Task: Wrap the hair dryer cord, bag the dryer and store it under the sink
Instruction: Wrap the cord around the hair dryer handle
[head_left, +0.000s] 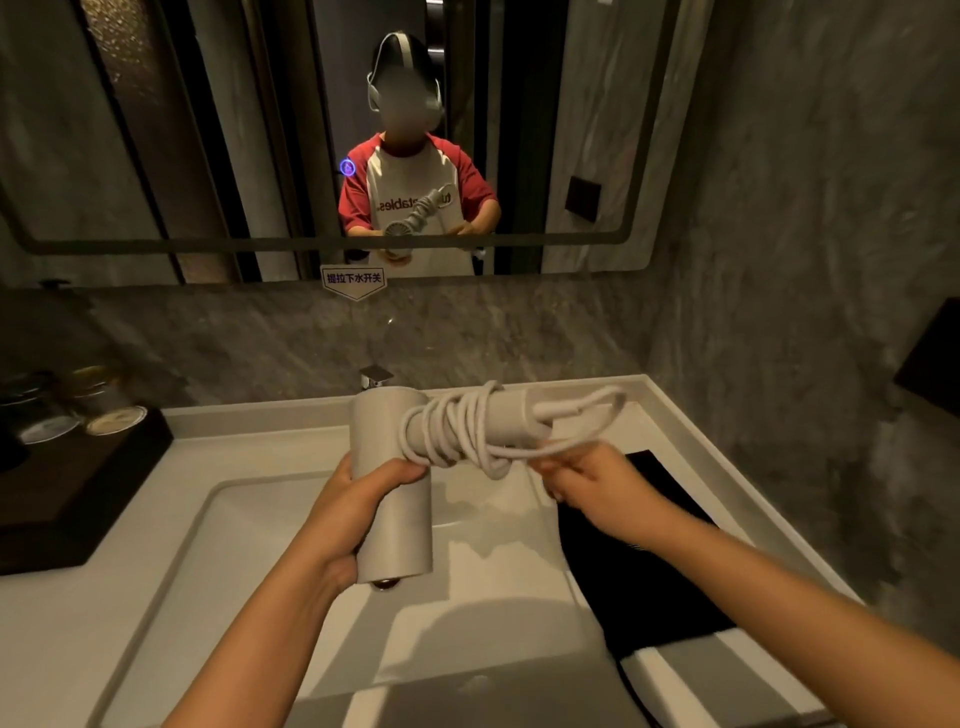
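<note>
Dryer (393, 493) held up over the sink (249, 519), body upright in the left hand (358, 499), handle pointing right and level. Held that way, probably, to leave the handle free all round for winding. Cord (457, 431) already coiled several times around the handle, loosely and unevenly, with one long loop (597, 402) sticking out past the handle's far right end. Wrapping judged nearly done, the loose tail not yet tucked.

Left hand closed firmly around the dryer's body, thumb across the front, fingers hidden behind. Right hand (582, 478) just below the handle's right end, fingers pinched on a strand of cord and keeping it taut against the coils; mostly closed, only the cord in its grip. Plug not visible, perhaps hidden in that hand or behind the loop: cannot tell.

Black cloth thing (649, 561) lying flat on the counter (78, 649) right of the sink, near at hand, likely the bag for the dryer, though too dark to tell for sure. Dark tray (78, 493) with jars at far left, well apart from the work. Faucet (375, 378) just behind the dryer. Mirror (208, 130) on the far wall showing the same pose. Next, probably: tuck the loop and tail so the coils hold, then reach right for the black thing
</note>
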